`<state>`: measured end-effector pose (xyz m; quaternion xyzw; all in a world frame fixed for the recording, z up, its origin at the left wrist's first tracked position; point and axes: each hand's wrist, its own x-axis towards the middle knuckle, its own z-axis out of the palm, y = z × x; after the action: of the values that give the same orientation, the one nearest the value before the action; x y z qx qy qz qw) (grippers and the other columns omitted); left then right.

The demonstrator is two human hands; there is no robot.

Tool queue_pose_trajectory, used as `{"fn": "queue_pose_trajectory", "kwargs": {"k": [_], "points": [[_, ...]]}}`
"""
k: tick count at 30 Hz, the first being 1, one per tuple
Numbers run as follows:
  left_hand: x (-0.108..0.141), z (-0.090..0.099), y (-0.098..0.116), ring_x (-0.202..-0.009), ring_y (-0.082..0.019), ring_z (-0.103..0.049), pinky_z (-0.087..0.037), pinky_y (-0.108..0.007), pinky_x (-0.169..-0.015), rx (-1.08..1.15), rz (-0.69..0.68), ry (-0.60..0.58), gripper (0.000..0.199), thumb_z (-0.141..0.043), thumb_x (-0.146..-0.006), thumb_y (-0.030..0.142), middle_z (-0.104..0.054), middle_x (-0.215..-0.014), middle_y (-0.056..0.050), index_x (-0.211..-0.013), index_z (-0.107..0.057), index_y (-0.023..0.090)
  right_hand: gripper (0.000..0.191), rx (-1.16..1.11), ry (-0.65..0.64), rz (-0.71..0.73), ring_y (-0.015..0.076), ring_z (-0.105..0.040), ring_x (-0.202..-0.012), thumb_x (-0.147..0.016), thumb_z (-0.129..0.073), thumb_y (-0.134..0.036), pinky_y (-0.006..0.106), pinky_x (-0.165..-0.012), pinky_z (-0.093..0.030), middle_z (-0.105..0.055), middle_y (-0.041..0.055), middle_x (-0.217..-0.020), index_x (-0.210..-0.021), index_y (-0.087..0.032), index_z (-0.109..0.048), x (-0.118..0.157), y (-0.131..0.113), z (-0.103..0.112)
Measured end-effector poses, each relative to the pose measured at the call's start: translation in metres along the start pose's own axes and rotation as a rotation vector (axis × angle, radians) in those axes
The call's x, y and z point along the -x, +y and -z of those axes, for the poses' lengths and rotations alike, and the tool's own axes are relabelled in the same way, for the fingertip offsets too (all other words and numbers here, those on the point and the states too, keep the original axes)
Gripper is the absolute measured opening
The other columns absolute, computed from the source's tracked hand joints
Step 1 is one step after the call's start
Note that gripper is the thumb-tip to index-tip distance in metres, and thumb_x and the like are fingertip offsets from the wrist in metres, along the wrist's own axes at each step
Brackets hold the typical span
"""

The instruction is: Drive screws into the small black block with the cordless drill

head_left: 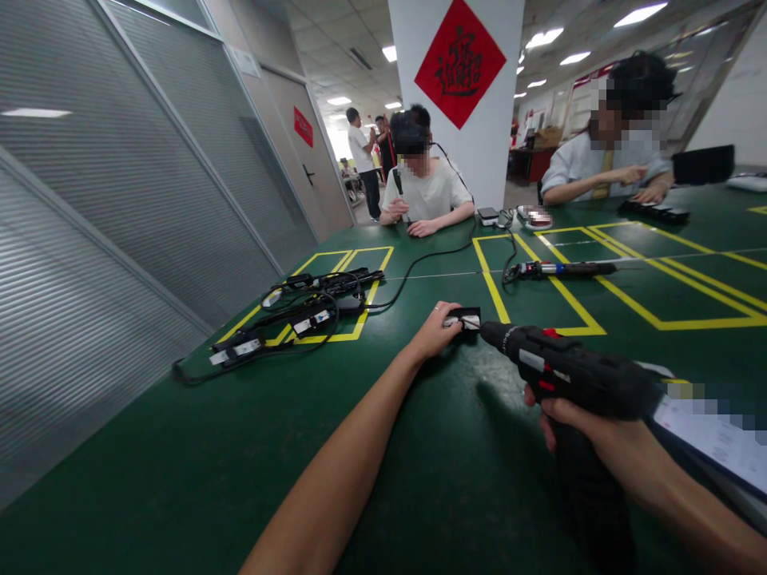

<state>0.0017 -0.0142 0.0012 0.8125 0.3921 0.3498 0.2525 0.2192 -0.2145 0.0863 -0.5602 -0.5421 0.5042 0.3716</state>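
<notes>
My right hand (575, 423) is wrapped round the grip of a black cordless drill (569, 371) with red parts, its chuck pointing left. The drill's front end reaches a small black box-like part (470, 313) with a pale inside, lying on the green table (335, 431). Whether the bit touches the part I cannot tell. My left hand (437, 329) grips that part from its left side, fingers over its near edge.
Black power strips and cables (311, 307) lie to the left inside yellow tape lines. A soldering-iron-like tool (563, 269) rests at the right, beyond the drill. A paper on a clipboard (713, 431) is by my right wrist. Two people (428, 188) sit across the table.
</notes>
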Motion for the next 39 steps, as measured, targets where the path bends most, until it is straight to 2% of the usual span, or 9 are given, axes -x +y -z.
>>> {"fn": "queue_pose_trajectory", "kwargs": {"k": [3,9,15,22,27,33,39], "points": [[-0.0007,0.0003,-0.0014,-0.109,-0.02,-0.049,-0.038,-0.035,-0.103,-0.001,0.002,-0.007,0.038,-0.05,-0.081,0.02,-0.052,-0.113,-0.008,-0.119,-0.054,0.016,0.014,-0.015,-0.009,0.002,0.0177,-0.054,-0.059,-0.083,-0.05,-0.031,0.032,-0.063,-0.038,-0.061,-0.0016,-0.058,-0.084,-0.021,-0.06,-0.0009,0.0004,-0.0004],[-0.0015,0.0007,0.0001,-0.107,-0.02,-0.05,-0.039,-0.035,-0.102,0.004,-0.003,0.0,0.038,-0.051,-0.08,0.02,-0.053,-0.111,-0.008,-0.118,-0.054,0.015,0.012,-0.04,-0.009,0.001,0.0173,-0.055,-0.057,-0.083,-0.051,-0.029,0.031,-0.06,-0.038,-0.062,-0.0017,-0.058,-0.083,-0.021,-0.06,-0.0038,0.0033,-0.0008],[-0.0019,0.0004,0.0014,-0.106,-0.019,-0.051,-0.04,-0.035,-0.1,-0.001,0.002,-0.004,0.041,-0.054,-0.078,0.019,-0.052,-0.111,-0.008,-0.118,-0.054,0.016,0.015,0.075,-0.01,0.005,0.0177,-0.056,-0.063,-0.087,-0.049,-0.033,0.032,-0.065,-0.04,-0.062,-0.0021,-0.061,-0.082,-0.024,-0.06,-0.0044,0.0061,-0.0008],[-0.0021,-0.001,-0.0041,-0.104,-0.018,-0.052,-0.041,-0.034,-0.098,0.02,-0.024,-0.006,0.042,-0.057,-0.075,0.018,-0.051,-0.111,-0.008,-0.117,-0.054,0.016,0.031,0.195,0.014,-0.02,0.0165,-0.054,-0.06,-0.086,-0.052,-0.04,0.033,-0.064,-0.04,-0.059,-0.0001,-0.062,-0.06,-0.022,-0.057,-0.0033,0.0023,-0.0065],[-0.0026,-0.0011,-0.0048,-0.104,-0.019,-0.052,-0.041,-0.034,-0.098,0.015,-0.03,-0.011,0.042,-0.058,-0.075,0.019,-0.052,-0.11,-0.008,-0.116,-0.055,0.016,0.022,0.152,0.002,0.022,0.018,-0.057,-0.064,-0.087,-0.05,-0.038,0.034,-0.068,-0.043,-0.061,-0.001,-0.063,-0.076,-0.023,-0.061,-0.0036,0.003,-0.0052],[-0.0023,0.0006,-0.0016,-0.105,-0.019,-0.052,-0.041,-0.034,-0.098,0.01,-0.021,-0.022,0.042,-0.059,-0.075,0.019,-0.052,-0.11,-0.008,-0.117,-0.054,0.016,0.022,0.137,0.002,-0.013,0.0191,-0.059,-0.066,-0.086,-0.049,-0.04,0.034,-0.068,-0.044,-0.063,0.0002,-0.063,-0.079,-0.023,-0.062,-0.0021,0.0029,-0.0042],[-0.0011,0.0008,-0.0029,-0.106,-0.019,-0.051,-0.041,-0.035,-0.1,0.0,-0.027,-0.013,0.043,-0.059,-0.076,0.021,-0.052,-0.113,-0.008,-0.118,-0.053,0.016,0.035,0.172,0.053,-0.023,0.0173,-0.055,-0.058,-0.083,-0.05,-0.043,0.033,-0.059,-0.041,-0.062,0.0028,-0.061,-0.058,-0.021,-0.06,-0.0023,0.0008,-0.0093]]}}
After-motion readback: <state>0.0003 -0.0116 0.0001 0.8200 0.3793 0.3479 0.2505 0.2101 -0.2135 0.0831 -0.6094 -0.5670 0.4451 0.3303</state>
